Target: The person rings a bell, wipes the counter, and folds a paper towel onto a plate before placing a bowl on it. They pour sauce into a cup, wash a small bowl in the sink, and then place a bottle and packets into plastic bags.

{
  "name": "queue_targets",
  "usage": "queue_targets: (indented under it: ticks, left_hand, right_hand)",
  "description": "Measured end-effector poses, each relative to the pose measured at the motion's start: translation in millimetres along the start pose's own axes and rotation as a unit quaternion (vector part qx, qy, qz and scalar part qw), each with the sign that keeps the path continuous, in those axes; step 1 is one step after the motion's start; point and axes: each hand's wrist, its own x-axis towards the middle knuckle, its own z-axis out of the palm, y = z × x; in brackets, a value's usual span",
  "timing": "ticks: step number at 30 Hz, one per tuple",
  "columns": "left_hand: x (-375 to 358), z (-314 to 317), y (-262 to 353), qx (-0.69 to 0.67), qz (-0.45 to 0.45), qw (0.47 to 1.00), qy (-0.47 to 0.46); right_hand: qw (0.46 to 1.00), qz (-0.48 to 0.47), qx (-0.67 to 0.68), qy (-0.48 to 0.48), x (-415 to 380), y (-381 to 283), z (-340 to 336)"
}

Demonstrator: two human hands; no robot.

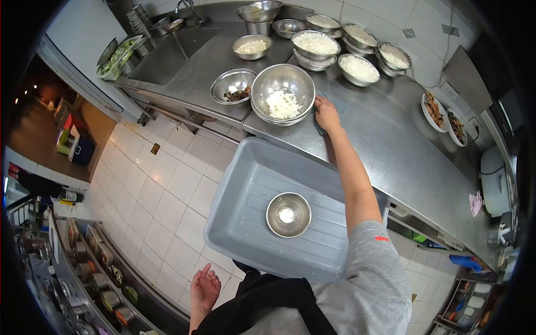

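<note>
My right hand [327, 113] lies at the right side of a stack of large steel bowls [283, 78], over a dark cloth [320, 127] on the steel counter; its fingers are partly hidden. White chopped food [283, 104] sits in the top bowl. My left hand [205, 286] hangs over the floor at the lower left, fingers apart, holding nothing. Between my body and the counter is a grey plastic tub [254, 167] with one small steel bowl [288, 215] inside it. Left of the stack stands a bowl [230, 82] with dark bits in it.
Several steel bowls of white food [315, 43] stand along the counter's back. A sink [176, 53] and a container of green vegetables [118, 57] are at the left. Two white dishes [434, 111] rest at the right. Shelving with containers [100, 279] is at the lower left.
</note>
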Motion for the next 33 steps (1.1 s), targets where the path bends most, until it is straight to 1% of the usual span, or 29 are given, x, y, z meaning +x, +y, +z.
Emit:
queue_targets:
  ticks: [1, 3, 5, 7, 9, 10, 11, 12, 14, 15, 17, 18, 19, 20, 21, 22, 23, 24, 25, 26, 28, 29, 30, 31, 32, 33]
  left_hand:
    - [0, 1, 9, 0.006, -0.003, 1.000, -0.002]
    - [5, 1, 25, 0.015, 0.004, 1.000, -0.024]
    - [8, -24, 48, -0.001, 0.019, 1.000, -0.020]
    - [13, -55, 72, -0.027, 0.045, 0.999, -0.006]
    - [20, -89, 102, -0.072, 0.044, 0.996, 0.026]
    - [21, -95, 118, -0.073, 0.050, 0.996, 0.022]
    - [25, -103, 136, -0.084, 0.063, 0.994, 0.021]
    - [30, -111, 153, -0.091, 0.059, 0.994, 0.022]
    - [39, -119, 190, -0.104, 0.049, 0.993, 0.020]
    - [40, -122, 210, -0.114, 0.055, 0.992, 0.021]
    - [50, -120, 252, -0.080, 0.074, 0.994, -0.025]
    - [56, -119, 273, -0.068, 0.084, 0.994, -0.032]
    - [64, -117, 294, -0.068, 0.085, 0.994, -0.033]
    - [74, -114, 312, -0.075, 0.097, 0.991, -0.050]
    - [84, -107, 327, -0.082, 0.108, 0.988, -0.068]
    - [93, -98, 341, -0.078, 0.102, 0.989, -0.072]
    - [102, -86, 354, -0.073, 0.104, 0.986, -0.107]
    - [112, -72, 366, -0.066, 0.105, 0.982, -0.142]
    - [122, -59, 376, -0.059, 0.098, 0.983, -0.146]
    - [132, -46, 384, -0.040, 0.093, 0.980, -0.169]
    - [150, -21, 398, -0.017, 0.084, 0.975, -0.204]
    - [159, -11, 406, -0.019, 0.086, 0.975, -0.204]
    - [167, -2, 415, -0.014, 0.080, 0.974, -0.210]
    - [176, 5, 426, -0.008, 0.074, 0.974, -0.216]
    - [185, 9, 438, -0.007, 0.076, 0.974, -0.214]
    - [194, 11, 451, -0.015, 0.093, 0.975, -0.202]
  right_hand:
    - [0.999, -0.022, 0.044, -0.007, -10, -10, -10]
    - [0.997, -0.053, 0.053, 0.017, -42, -9, -23]
    - [0.998, -0.052, 0.041, 0.015, -79, -12, -38]
    - [0.998, -0.013, 0.051, 0.038, -107, -31, -52]
    - [0.995, 0.049, 0.010, 0.089, -124, -48, -43]
    - [0.989, 0.076, -0.026, 0.125, -130, -58, -33]
    - [0.982, 0.101, -0.064, 0.146, -134, -82, -31]
    - [0.974, 0.135, -0.084, 0.160, -135, -106, -25]
    - [0.963, 0.169, -0.115, 0.174, -131, -153, -7]
    - [0.966, 0.159, -0.112, 0.173, -130, -173, 4]
    - [0.982, 0.141, -0.043, 0.122, -118, -207, 32]
    - [0.979, 0.168, 0.097, 0.066, -108, -228, 46]
    - [0.953, 0.194, 0.232, 0.008, -99, -249, 62]
    - [0.899, 0.251, 0.360, -0.012, -90, -270, 83]
    - [0.900, 0.208, 0.384, 0.006, -78, -292, 100]
    - [0.886, 0.220, 0.409, 0.002, -58, -325, 100]
    - [0.884, 0.204, 0.419, 0.018, -36, -350, 101]
    - [0.914, 0.166, 0.369, 0.008, -11, -373, 95]
    - [0.952, 0.096, 0.282, 0.073, 13, -386, 100]
    - [0.952, 0.109, 0.278, 0.064, 38, -402, 92]
    - [0.961, 0.032, 0.215, 0.173, 90, -397, 113]
    - [0.966, 0.023, 0.196, 0.169, 115, -389, 126]
    - [0.989, 0.041, 0.080, 0.121, 136, -383, 138]
    - [0.995, 0.060, -0.038, 0.071, 154, -379, 154]
    - [0.988, 0.150, -0.032, -0.013, 169, -378, 177]
    - [0.966, 0.238, -0.026, -0.095, 184, -379, 197]
